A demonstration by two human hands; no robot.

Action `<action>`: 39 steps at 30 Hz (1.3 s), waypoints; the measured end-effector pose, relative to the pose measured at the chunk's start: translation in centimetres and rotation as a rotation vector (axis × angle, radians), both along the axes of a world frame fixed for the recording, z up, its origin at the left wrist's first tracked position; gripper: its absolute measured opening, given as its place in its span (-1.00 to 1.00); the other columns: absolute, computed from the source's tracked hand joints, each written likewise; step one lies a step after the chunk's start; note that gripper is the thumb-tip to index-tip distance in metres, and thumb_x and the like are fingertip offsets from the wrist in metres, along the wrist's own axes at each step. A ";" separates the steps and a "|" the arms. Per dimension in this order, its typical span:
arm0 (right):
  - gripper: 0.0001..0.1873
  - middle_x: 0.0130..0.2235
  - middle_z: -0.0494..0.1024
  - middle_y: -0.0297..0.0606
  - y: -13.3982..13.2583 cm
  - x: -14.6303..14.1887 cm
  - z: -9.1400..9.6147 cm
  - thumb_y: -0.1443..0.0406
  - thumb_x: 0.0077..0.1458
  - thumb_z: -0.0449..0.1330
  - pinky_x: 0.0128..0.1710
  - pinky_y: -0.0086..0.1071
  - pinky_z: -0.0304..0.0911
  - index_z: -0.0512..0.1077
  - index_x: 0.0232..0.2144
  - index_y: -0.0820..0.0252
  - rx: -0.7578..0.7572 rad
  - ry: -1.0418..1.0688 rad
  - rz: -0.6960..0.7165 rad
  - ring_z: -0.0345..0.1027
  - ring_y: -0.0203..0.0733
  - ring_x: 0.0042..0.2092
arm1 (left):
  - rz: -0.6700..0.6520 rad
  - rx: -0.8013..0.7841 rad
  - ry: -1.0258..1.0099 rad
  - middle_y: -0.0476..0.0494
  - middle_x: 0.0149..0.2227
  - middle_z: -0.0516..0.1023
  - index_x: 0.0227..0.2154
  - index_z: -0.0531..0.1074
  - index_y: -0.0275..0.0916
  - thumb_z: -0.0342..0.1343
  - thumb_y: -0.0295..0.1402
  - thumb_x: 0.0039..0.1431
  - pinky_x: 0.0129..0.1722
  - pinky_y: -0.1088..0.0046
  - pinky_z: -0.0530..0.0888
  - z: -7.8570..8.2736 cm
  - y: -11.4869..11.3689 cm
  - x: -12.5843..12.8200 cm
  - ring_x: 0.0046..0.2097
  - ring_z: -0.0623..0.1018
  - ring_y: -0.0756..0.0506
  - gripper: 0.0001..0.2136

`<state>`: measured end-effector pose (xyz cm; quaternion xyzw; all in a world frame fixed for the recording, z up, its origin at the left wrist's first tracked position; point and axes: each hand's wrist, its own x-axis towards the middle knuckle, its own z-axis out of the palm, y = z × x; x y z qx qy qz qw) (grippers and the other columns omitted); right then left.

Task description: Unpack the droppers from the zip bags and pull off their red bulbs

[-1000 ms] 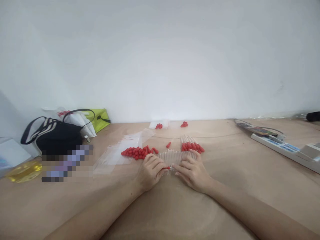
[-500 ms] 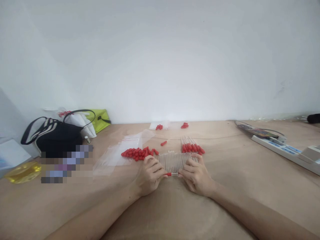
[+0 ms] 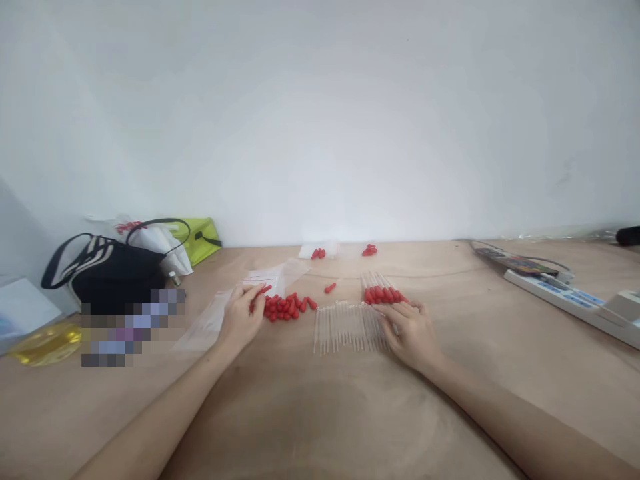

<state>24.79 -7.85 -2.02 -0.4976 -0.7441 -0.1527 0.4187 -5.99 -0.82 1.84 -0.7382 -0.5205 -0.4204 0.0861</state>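
My left hand (image 3: 245,313) pinches a red rubber bulb (image 3: 265,289) at the left end of a pile of red rubber bulbs (image 3: 285,307). Thin glass dropper tubes (image 3: 345,323) lie side by side in front of me, tapered tips toward me. At the right end of this row is my right hand (image 3: 410,330), fingers stretched out and thumb apart, with no object visible in it. Its fingertips reach the near side of a group of glass droppers with red bulbs (image 3: 383,295). One loose red bulb (image 3: 331,288) lies between pile and group.
Clear plastic bags (image 3: 213,323) lie under and left of the pile. Two small bulb clusters (image 3: 319,254) sit near the wall. A black bag (image 3: 117,277) and a yellow transparent object (image 3: 45,345) are left; a phone (image 3: 515,261) and power strip (image 3: 560,293) are right.
My hands have moved apart. The left went left to the bulb pile and took a bulb; the right shifted slightly right and away from me, no longer holding the bulb-ended tube between them.
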 end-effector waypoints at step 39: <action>-0.70 -0.35 0.44 -0.27 -0.6 -0.6 0.2 0.08 0.07 0.01 -0.18 -0.26 -0.10 0.46 -0.38 0.07 -0.126 -0.146 -0.072 0.23 -0.22 -0.28 | 0.135 -0.081 0.158 -0.09 -0.30 0.49 -0.43 0.47 -0.16 -0.02 -0.24 0.04 -0.17 0.27 0.24 1.0 2.3 1.8 -0.17 0.39 -0.17 -0.80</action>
